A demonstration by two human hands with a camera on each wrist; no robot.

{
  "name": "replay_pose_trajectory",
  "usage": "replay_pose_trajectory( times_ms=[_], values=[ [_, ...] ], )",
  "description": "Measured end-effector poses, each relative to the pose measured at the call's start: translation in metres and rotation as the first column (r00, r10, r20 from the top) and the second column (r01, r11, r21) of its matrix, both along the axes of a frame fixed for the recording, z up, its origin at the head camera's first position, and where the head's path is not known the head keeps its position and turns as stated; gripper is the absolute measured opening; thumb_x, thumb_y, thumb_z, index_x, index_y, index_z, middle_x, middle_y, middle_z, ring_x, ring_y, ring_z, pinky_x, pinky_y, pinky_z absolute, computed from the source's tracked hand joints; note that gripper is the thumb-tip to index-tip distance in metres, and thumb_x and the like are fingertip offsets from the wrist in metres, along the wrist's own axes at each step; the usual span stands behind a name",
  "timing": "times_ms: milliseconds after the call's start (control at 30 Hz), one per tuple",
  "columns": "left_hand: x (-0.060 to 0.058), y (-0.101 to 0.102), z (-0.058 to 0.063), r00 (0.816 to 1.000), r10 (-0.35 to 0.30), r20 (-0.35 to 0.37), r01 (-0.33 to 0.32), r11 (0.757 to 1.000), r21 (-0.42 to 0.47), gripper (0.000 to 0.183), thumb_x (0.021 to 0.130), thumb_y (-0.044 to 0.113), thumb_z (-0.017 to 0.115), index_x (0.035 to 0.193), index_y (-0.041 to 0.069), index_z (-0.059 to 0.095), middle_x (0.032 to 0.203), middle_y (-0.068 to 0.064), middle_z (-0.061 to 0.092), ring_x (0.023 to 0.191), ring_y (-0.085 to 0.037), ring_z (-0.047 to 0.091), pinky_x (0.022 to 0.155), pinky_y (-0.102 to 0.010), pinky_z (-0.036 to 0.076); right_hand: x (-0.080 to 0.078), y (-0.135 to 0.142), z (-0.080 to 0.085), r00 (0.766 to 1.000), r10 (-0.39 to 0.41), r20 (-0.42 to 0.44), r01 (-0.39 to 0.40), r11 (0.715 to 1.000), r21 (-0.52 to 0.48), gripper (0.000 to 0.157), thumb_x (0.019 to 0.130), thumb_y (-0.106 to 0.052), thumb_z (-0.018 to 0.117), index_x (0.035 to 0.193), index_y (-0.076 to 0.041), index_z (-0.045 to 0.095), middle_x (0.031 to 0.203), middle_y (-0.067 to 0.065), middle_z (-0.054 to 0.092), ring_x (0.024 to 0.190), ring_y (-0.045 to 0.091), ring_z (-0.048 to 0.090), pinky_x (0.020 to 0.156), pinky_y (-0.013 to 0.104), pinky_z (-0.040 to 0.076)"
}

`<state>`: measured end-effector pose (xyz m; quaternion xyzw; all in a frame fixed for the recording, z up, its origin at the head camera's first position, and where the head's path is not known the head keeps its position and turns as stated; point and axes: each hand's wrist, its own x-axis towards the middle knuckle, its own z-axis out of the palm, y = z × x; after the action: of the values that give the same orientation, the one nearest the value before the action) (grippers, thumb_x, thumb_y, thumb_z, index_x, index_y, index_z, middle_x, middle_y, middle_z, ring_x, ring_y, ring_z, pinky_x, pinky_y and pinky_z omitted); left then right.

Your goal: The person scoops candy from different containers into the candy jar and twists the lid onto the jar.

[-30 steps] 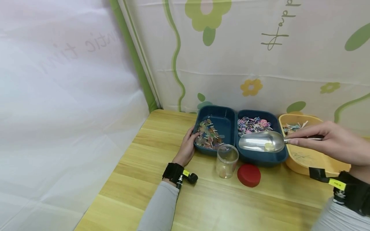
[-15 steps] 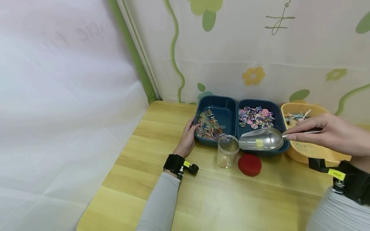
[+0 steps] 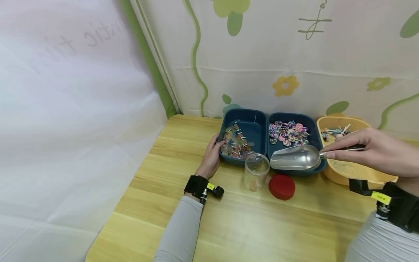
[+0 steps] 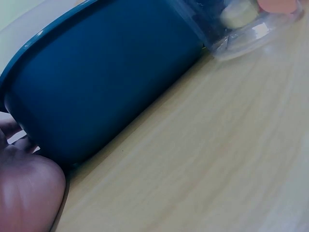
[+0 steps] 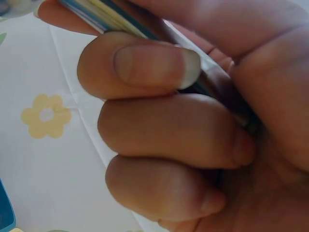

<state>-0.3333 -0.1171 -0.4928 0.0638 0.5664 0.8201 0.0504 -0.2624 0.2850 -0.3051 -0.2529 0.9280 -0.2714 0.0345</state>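
Observation:
My right hand (image 3: 376, 153) grips the handle of a metal scoop (image 3: 294, 157), curled fingers (image 5: 145, 188) wrapped round it. The scoop's bowl shows no piece in it; it lies over the front of the middle blue bin (image 3: 322, 160), its lip beside the mouth of a clear jar (image 3: 256, 171). In the left wrist view a pale yellow piece (image 4: 239, 13) and a pinkish piece (image 4: 277, 5) appear at the jar's bottom. My left hand (image 3: 209, 156) holds the left side of the left blue bin (image 3: 250, 125), thumb at its rim.
A red lid (image 3: 282, 187) lies right of the jar. Lollipop-like pieces (image 3: 235, 143) fill part of the left bin; swirl lollipop pieces (image 3: 289, 133) lie in the middle one. A yellow bin (image 3: 363, 176) stands at the right, and a printed curtain hangs behind.
The scoop has come down and left to the jar's mouth. The yellow piece slid along its bowl and is gone from it. My left hand has stayed on the bin; the view has tilted.

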Motion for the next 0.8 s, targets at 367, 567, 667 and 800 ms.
replay_pose_trajectory(
  times_ms=[367, 567, 667, 800],
  values=[
    [0.003, 0.0, 0.0, 1.0, 0.008, -0.001, -0.008, 1.0, 0.014, 0.05, 0.111, 0.012, 0.038, 0.16, 0.009, 0.03, 0.164, -0.015, 0.028, 0.149, -0.027, 0.032, 0.121, -0.045, 0.029, -0.011, -0.02, 0.002, 0.982, -0.175, -0.076, 0.163, 0.976, -0.142, 0.018, 0.096, -0.021, 0.075, 0.112, -0.023, 0.081, 0.105, -0.025, 0.07, 0.09, -0.009, 0.06, 0.069, 0.01, 0.045],
    [0.004, -0.003, -0.002, 1.0, 0.012, 0.003, -0.012, 1.0, 0.011, 0.049, 0.111, 0.012, 0.037, 0.16, 0.009, 0.031, 0.163, -0.015, 0.029, 0.148, -0.028, 0.033, 0.12, -0.045, 0.03, -0.028, -0.047, -0.007, 0.981, -0.149, -0.122, 0.123, 0.972, -0.203, 0.016, 0.097, -0.02, 0.073, 0.111, -0.021, 0.081, 0.098, -0.011, 0.074, 0.084, 0.002, 0.063, 0.068, 0.013, 0.048],
    [0.004, -0.004, -0.003, 1.0, 0.015, -0.001, -0.015, 1.0, 0.013, 0.049, 0.111, 0.012, 0.037, 0.16, 0.008, 0.032, 0.163, -0.015, 0.029, 0.148, -0.028, 0.033, 0.121, -0.045, 0.029, -0.035, -0.058, -0.012, 0.989, -0.122, -0.09, 0.105, 0.979, -0.174, 0.017, 0.098, -0.023, 0.072, 0.111, -0.02, 0.081, 0.101, -0.004, 0.076, 0.083, 0.006, 0.063, 0.067, 0.018, 0.049],
    [0.004, -0.004, -0.005, 1.0, 0.016, -0.003, -0.016, 1.0, 0.013, 0.048, 0.112, 0.011, 0.036, 0.159, 0.007, 0.032, 0.163, -0.015, 0.029, 0.148, -0.028, 0.032, 0.121, -0.046, 0.027, -0.043, -0.071, -0.02, 0.997, -0.065, -0.047, 0.056, 0.983, -0.175, 0.017, 0.097, -0.02, 0.073, 0.11, -0.012, 0.082, 0.105, 0.009, 0.075, 0.077, 0.015, 0.06, 0.061, 0.025, 0.05]
  ],
)
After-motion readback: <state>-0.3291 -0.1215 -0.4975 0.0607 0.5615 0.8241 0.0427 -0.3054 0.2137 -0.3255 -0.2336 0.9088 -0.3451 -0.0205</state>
